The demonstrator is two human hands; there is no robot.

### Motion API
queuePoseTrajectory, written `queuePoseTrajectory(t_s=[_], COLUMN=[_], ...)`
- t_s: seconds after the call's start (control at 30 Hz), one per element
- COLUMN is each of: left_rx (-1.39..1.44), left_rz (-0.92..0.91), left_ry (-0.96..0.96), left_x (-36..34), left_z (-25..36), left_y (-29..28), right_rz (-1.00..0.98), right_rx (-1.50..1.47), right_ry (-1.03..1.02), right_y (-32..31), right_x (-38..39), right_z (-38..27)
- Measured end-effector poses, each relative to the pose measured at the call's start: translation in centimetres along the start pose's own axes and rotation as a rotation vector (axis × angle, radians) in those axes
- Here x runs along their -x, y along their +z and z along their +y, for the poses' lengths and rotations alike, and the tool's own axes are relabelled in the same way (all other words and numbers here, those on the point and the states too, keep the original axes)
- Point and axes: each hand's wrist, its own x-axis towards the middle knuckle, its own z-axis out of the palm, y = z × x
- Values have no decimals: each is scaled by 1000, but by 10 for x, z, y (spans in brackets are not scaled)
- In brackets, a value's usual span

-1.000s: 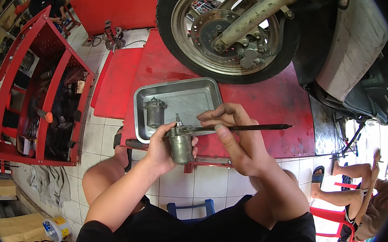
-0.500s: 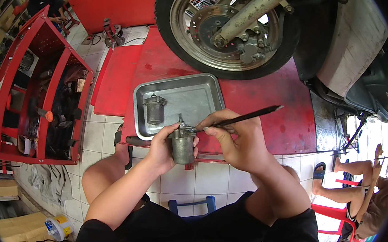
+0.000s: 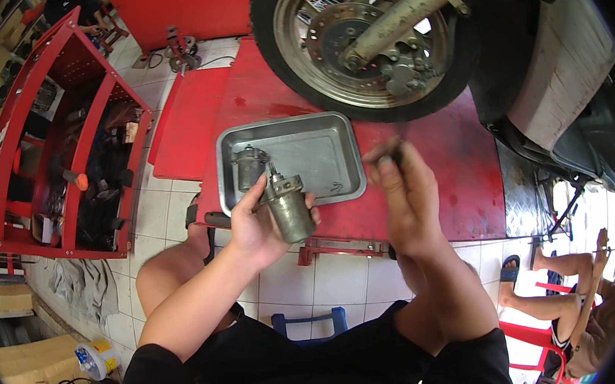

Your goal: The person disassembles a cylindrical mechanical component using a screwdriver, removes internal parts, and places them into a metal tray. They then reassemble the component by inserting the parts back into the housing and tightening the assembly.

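This was a motorcycle repair workshop. A scooter's front wheel [image 3: 360, 44], with its brake disc and fork, stood on a red metal lift platform [image 3: 466, 179] raised above a white tiled floor [image 3: 343, 278]. A metal parts tray [image 3: 326, 156] lay on the platform, holding a small greasy engine part. To the left stood a red tool cart [image 3: 63, 159] with open shelves full of tools and parts. Rags [image 3: 84, 288] lay on the floor beside it.

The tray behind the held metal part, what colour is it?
The tray is plain silver-grey metal, seen in the head view.
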Motion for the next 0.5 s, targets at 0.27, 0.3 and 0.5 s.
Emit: queuePoseTrajectory(t_s=[0.27,0.3,0.5], left_rx=[87,95,22], left_rz=[-61,-46,-163], left_ry=[215,233,205], left_x=[0,1,1], left_z=[4,3,3], left_y=[3,7,4], right_rz=[-263,-251,-172], right_rx=[279,274,230], right_ry=[87,43,-91], right_y=[52,54,63], right_x=[29,29,23], right_z=[3,8,25])
